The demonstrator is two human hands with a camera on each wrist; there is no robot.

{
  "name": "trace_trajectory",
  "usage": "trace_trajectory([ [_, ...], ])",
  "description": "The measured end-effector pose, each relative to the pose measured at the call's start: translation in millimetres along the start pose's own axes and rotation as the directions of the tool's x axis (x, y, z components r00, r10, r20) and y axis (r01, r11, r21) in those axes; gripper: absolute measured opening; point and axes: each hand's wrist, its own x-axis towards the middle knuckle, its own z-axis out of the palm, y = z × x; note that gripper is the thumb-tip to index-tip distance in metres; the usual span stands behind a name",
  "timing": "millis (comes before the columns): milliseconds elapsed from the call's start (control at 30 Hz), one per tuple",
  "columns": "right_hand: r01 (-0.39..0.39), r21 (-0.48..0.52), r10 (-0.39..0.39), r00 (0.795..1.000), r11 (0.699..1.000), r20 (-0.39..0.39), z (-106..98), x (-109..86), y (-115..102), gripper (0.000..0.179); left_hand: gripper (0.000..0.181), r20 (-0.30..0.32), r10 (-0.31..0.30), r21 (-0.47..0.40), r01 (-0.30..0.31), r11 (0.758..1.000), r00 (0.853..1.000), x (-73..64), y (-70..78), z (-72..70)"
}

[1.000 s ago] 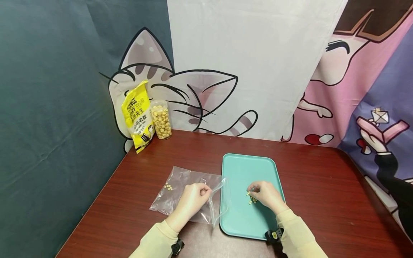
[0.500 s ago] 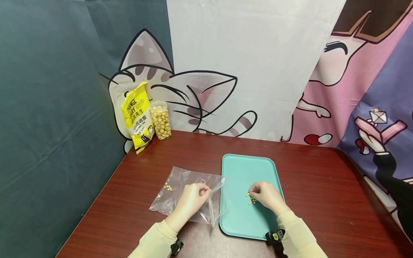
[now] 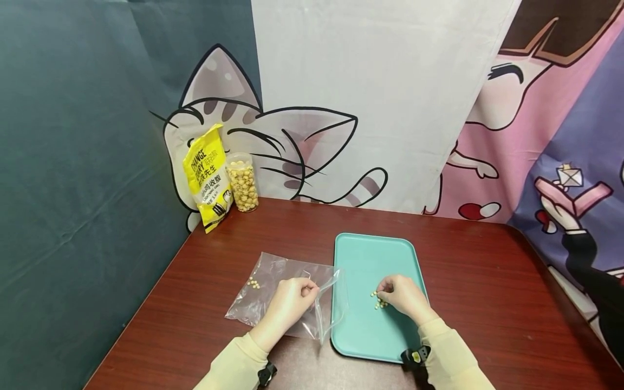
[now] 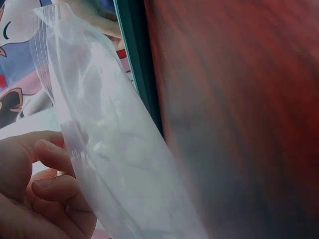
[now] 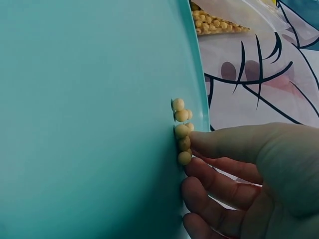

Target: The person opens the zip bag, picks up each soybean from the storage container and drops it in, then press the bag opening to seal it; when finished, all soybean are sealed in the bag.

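In the head view my left hand (image 3: 288, 302) pinches the open edge of a clear zip bag (image 3: 265, 304) lying flat on the table. Several soybeans (image 3: 253, 283) are inside at its far left end. The left wrist view shows curled fingers (image 4: 55, 189) behind the bag's raised film (image 4: 117, 144). My right hand (image 3: 402, 297) is low over a turquoise tray (image 3: 363, 254), beside a small pile of soybeans (image 3: 380, 305). Up close in the right wrist view, its thumb and index finger pinch at the soybeans (image 5: 182, 131); the bean between the tips is partly hidden.
A yellow snack bag (image 3: 209, 179) leans at the back left, beside a clear jar of yellow pieces (image 3: 242, 184). The zip bag's mouth overlaps the tray's left edge. Printed cloth (image 3: 390, 81) hangs behind the reddish-brown table (image 3: 487, 292).
My right hand has shifted very slightly right at the soybean pile on the tray. The left hand stays at the bag's edge.
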Motion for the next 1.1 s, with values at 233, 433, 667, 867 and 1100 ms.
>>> trace_trajectory([
  [233, 0.004, -0.026, -0.004, 1.0, 1.0, -0.018, -1.0, -1.4, 0.7, 0.009, 0.011, 0.005, -0.012, 0.001, 0.012, 1.0, 1.0, 0.4, 1.4, -0.3],
  [433, 0.031, -0.033, -0.033, 0.997, 0.999, -0.074, -3.8, -4.2, -1.7, 0.005, 0.012, 0.008, -0.021, 0.001, 0.021, 1.0, 1.0, 0.6, 2.2, -0.5],
  [667, 0.102, -0.005, -0.101, 0.975, 0.995, -0.198, -1.1, -8.3, -12.3, 0.004, 0.011, 0.021, -0.023, -0.004, 0.023, 1.0, 1.0, 0.3, 3.1, -0.9],
  [867, 0.183, 0.018, -0.172, 0.952, 0.983, -0.255, 7.4, -14.4, -25.1, 0.003, 0.011, 0.011, -0.022, -0.002, 0.022, 1.0, 1.0, 0.3, 3.1, -1.6],
  [1100, 0.248, 0.032, -0.228, 0.928, 0.968, -0.294, 9.9, -22.1, -47.8, 0.007, 0.012, 0.003, -0.021, -0.006, 0.021, 1.0, 1.0, 0.7, 2.7, -0.9],
])
